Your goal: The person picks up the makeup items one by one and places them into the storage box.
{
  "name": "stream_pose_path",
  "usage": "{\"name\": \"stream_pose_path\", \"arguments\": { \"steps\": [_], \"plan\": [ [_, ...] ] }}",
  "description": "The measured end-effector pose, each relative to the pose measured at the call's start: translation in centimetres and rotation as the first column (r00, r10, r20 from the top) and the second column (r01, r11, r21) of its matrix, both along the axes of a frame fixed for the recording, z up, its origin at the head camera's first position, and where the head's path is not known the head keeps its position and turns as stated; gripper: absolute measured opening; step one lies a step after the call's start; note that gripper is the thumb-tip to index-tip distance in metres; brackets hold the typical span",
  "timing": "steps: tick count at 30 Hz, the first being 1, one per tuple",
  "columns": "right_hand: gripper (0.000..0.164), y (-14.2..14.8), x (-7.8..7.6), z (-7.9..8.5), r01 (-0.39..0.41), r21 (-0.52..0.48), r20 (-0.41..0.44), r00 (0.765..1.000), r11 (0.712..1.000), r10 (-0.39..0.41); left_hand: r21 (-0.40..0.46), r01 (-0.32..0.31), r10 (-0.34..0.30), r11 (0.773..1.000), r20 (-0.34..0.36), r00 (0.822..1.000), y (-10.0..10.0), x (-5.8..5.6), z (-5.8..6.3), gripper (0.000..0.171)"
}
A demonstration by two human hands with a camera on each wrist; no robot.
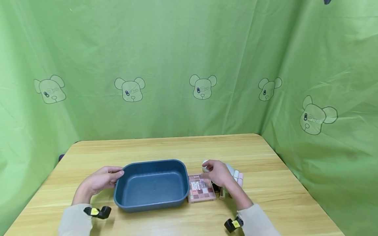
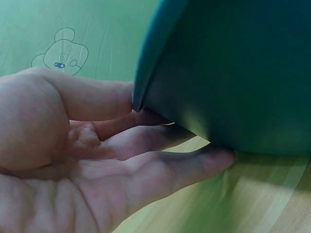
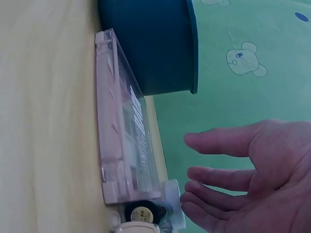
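A dark blue plastic basin (image 1: 152, 188) with rounded corners stands on the table, with nothing in it. My left hand (image 1: 101, 179) holds its left side. The left wrist view shows the thumb (image 2: 109, 99) at the rim and the other fingers against the outer wall and near its base. A pink eyeshadow palette (image 1: 200, 190) with a clear lid lies right beside the basin. Over the small cosmetics beyond the palette hovers my right hand (image 1: 220, 173), thumb and fingers apart, holding nothing. Beneath it, a white round item (image 1: 205, 166) shows only partly.
A white tube (image 1: 236, 174) and a pink tube (image 1: 240, 179) lie to the right, partly behind the right hand. A black item with a round label (image 3: 142, 214) sits at the palette's end. Green curtains (image 1: 168, 59) hang behind the wooden table (image 1: 165, 147).
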State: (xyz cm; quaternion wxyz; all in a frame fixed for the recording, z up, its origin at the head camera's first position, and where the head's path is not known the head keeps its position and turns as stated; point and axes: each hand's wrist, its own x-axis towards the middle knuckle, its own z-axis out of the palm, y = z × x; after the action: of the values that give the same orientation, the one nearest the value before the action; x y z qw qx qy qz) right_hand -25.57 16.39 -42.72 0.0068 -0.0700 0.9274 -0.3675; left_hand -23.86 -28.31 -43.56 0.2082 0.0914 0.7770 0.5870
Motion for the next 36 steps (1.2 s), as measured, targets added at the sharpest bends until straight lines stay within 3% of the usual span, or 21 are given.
{"name": "stream_pose_path", "arguments": {
  "steps": [5, 15, 36],
  "plan": [
    [0.042, -0.7, 0.2, -0.3, -0.027, 0.039, 0.008, 1.0, 0.999, 0.027, 0.0, -0.004, 0.004, 1.0, 0.003, 1.0, 0.1, 0.0, 0.0, 0.058],
    [0.058, -1.3, 0.4, -0.9, -0.062, 0.146, 0.019, 0.998, 0.987, 0.06, 0.016, 0.012, -0.013, 1.0, 0.004, 1.0, 0.0, 0.0, 0.0, 0.056],
    [0.063, -2.0, 0.9, -0.7, -0.099, 0.213, 0.012, 0.995, 0.972, 0.099, 0.028, 0.019, -0.019, 0.999, 0.006, 1.0, 0.0, -0.1, -0.1, 0.056]
  ]
}}
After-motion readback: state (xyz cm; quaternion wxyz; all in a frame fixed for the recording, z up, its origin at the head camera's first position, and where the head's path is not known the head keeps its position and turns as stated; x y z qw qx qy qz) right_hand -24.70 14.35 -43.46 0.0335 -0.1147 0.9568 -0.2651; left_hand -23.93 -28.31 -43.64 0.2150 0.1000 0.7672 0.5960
